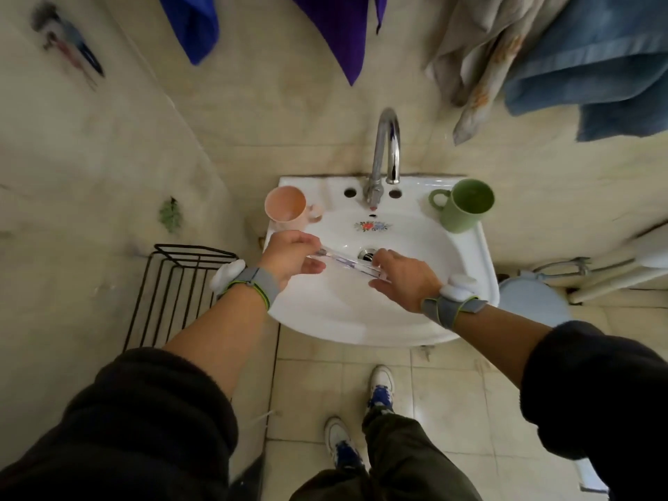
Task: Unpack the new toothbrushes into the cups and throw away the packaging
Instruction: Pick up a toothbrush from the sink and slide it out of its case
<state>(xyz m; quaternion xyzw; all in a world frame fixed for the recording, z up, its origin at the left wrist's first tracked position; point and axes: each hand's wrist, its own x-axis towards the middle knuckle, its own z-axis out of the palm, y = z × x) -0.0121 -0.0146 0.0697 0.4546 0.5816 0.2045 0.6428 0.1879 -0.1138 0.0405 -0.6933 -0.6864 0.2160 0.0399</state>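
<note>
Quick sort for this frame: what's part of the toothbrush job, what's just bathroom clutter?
Job:
- packaged toothbrush, held over the sink by both hands
- left hand
- right hand
- pink cup, on the sink's left rim
- green cup, on the right rim

Clutter:
- sink
- tap
- wire rack
- towels
- purple cloth

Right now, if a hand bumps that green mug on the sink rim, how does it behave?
The green mug looks like empty plastic, so probably light and easily shoved. It stands on the narrow sink rim near the edge, so it could tip off. Probably not brittle.
</note>
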